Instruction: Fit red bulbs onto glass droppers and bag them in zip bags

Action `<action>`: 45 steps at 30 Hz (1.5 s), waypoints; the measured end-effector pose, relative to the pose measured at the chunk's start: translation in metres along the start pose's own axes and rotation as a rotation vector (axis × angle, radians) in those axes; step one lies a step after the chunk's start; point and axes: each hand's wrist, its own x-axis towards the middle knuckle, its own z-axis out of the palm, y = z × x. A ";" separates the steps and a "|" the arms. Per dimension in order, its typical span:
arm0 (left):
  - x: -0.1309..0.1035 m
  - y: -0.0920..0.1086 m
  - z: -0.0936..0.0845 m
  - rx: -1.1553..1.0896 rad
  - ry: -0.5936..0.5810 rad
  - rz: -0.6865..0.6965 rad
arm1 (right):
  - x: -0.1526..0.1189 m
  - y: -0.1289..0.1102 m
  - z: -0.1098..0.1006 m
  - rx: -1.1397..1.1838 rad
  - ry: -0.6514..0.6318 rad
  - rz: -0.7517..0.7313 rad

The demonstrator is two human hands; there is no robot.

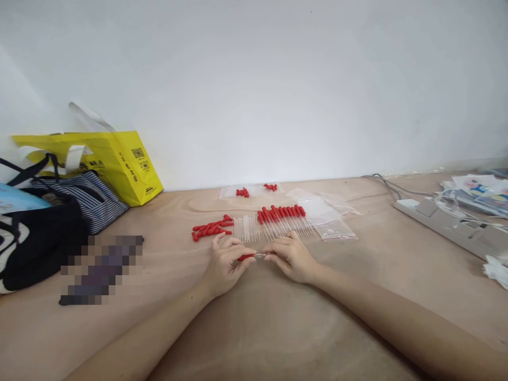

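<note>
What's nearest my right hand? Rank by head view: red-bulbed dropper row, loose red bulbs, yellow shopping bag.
1. Red-bulbed dropper row: just beyond the right hand.
2. Loose red bulbs: left of the row.
3. Yellow shopping bag: far left, near the wall.

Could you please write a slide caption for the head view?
Left hand gripping a red bulb, right hand a clear tube, with a row of red-topped tubes beyond.

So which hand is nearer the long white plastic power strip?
Right. The right hand is left of the power strip; the left hand is farther left, beyond the right.
</note>
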 end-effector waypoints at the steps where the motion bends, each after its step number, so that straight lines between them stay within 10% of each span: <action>1: 0.000 0.000 0.000 0.001 0.007 0.005 | -0.001 0.000 0.000 -0.029 -0.001 -0.008; 9: -0.001 0.000 -0.004 0.049 -0.044 -0.032 | -0.005 -0.006 0.001 -0.287 0.037 -0.026; 17: 0.004 -0.033 -0.015 0.274 0.102 -0.474 | 0.019 0.046 -0.015 -0.241 0.234 0.706; 22: 0.005 -0.052 -0.020 0.416 0.100 -0.652 | 0.034 0.062 -0.012 -0.216 0.218 0.898; 29: 0.002 -0.063 -0.023 0.500 0.068 -0.675 | 0.035 0.061 -0.008 -0.263 0.203 0.884; 37: 0.005 -0.072 -0.015 0.518 0.031 -0.361 | 0.053 0.017 0.009 -0.268 0.139 0.556; 45: 0.009 -0.075 -0.011 0.486 -0.008 -0.361 | 0.091 -0.001 0.030 -0.266 0.048 0.682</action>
